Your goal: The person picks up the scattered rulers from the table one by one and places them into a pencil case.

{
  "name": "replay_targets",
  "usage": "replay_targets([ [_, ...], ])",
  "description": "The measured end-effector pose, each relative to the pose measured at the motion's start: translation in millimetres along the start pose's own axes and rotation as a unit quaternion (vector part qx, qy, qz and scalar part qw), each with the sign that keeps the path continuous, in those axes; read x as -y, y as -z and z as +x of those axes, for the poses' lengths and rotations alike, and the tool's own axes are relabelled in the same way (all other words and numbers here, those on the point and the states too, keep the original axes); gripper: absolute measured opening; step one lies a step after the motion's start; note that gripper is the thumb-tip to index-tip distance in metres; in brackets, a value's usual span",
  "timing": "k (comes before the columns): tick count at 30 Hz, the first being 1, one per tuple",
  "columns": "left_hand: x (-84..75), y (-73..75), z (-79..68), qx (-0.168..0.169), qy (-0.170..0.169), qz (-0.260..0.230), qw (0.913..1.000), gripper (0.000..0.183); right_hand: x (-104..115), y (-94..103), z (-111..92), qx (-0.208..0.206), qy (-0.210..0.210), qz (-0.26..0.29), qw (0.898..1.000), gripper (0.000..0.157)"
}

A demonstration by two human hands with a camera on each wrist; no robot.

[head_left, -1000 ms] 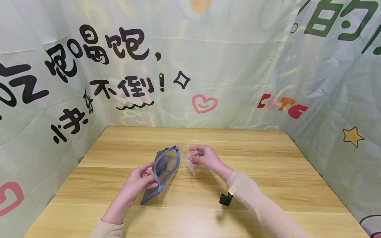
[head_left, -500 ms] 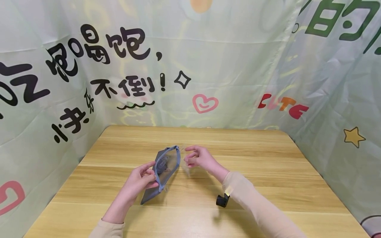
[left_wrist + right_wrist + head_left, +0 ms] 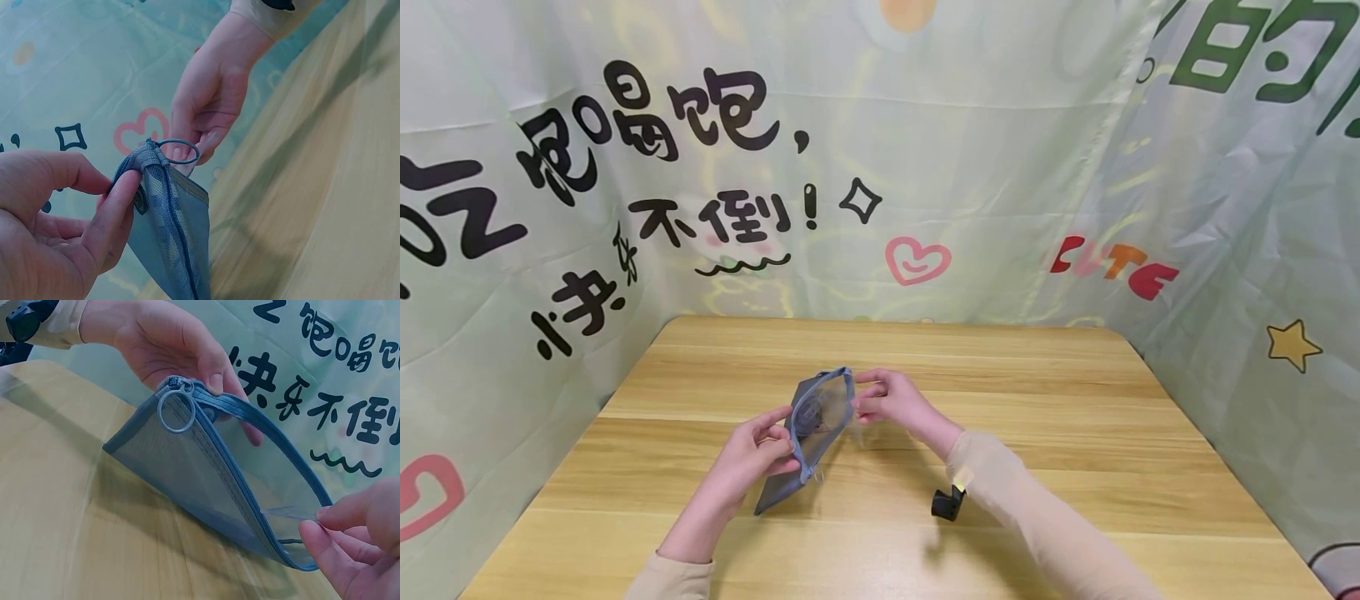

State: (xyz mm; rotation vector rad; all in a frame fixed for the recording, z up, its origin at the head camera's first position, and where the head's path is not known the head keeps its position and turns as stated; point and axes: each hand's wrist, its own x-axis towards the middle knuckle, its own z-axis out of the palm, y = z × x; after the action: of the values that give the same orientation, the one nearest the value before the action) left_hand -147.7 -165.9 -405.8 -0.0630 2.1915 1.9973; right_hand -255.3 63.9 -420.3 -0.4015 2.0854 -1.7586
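A blue-grey mesh zip pouch (image 3: pixel 829 410) stands tilted over the table, its zipped mouth spread wide. My left hand (image 3: pixel 758 450) pinches the pouch's edge at the near end between thumb and fingers, close to the ring-shaped zipper pull (image 3: pixel 177 412). At the far end of the mouth is my right hand (image 3: pixel 897 402), pinching a thin clear plastic piece (image 3: pixel 284 514). In the right wrist view, that piece points in at the pouch's opening; its full outline is hard to make out. Something dark and rounded shows on the pouch's inner side in the head view.
The wooden table (image 3: pixel 1060 417) spreads under both hands. Printed cloth curtains (image 3: pixel 985 183) hang behind it and along both sides. A small black camera (image 3: pixel 947 504) sits under the right wrist.
My right hand has moved left with the clear plastic piece, from beside the pouch up to its mouth. The left hand and the pouch have stayed almost still.
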Motion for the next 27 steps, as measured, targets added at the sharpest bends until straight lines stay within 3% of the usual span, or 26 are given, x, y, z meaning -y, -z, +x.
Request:
replay_targets([
  [11, -0.3, -0.9, 0.0, -0.004, 0.001, 0.002, 1.0000, 0.061, -3, -8.6, 5, 0.007, -0.015, 0.027, 1.000, 0.051],
  [27, 1.0, -0.9, 2.7, -0.005, 0.003, 0.002, 1.0000, 0.060, -3, -17.1, 13, 0.011, -0.014, 0.017, 1.000, 0.049],
])
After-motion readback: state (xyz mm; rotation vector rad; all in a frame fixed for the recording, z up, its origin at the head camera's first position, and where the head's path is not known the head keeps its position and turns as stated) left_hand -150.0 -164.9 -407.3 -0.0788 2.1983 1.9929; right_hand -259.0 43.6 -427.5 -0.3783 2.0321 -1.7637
